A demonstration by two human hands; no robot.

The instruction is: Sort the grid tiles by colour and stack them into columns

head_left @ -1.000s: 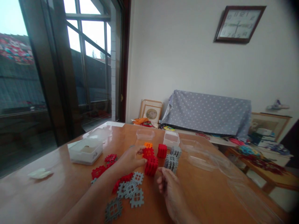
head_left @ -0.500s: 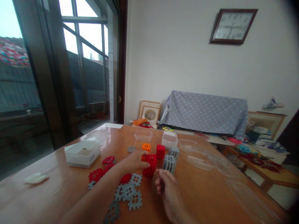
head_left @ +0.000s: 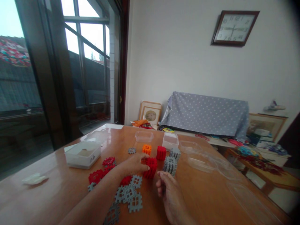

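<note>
The left hand (head_left: 133,164) is gripping the red cube (head_left: 151,168). Its fingers (head_left: 143,160) are curling over the cube's top and left face, and the thumb is pressing along the near side. The cube is sitting on the worktop (head_left: 211,193), upright, and is showing about as tall as wide, so no long axis is standing out. Its faces are looking like notched, grid-pierced plastic tiles locked together.

The right hand (head_left: 170,195) is hovering just near and to the right of the red cube, apart from it. Its fingers are curling inward toward the palm, and I cannot tell whether they are pinching anything. The cube is lying up and to the left of those fingertips, with its right face turning toward them. The left hand is the one touching it, so it is the nearer of the two.

Just to the right of the red cube a grey block (head_left: 170,165) of the same tiles is standing. Behind the red cube a second red block (head_left: 161,152) and an orange block (head_left: 147,148) are sitting. Loose grey tiles (head_left: 130,195) are lying flat on the near left of the red cube, partly under the left forearm. Loose red tiles (head_left: 99,175) are lying farther to its left.
</note>
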